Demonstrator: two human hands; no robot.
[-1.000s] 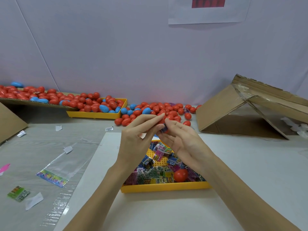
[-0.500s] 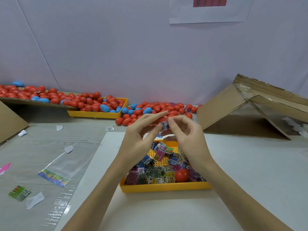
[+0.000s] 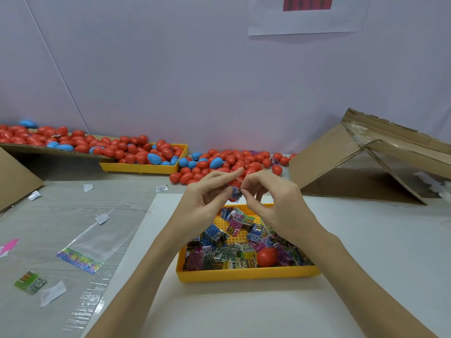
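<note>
Left hand (image 3: 207,200) and right hand (image 3: 274,203) both pinch one small packet (image 3: 235,192) above the yellow tray (image 3: 244,274) — held clear, likely for folding. Spare packets (image 3: 234,227) lie beneath.

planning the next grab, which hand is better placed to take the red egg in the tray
Right, probably. The red egg lies near the right end of the yellow tray, just below the right hand. The left hand is farther off and could hold the packet alone.
</note>
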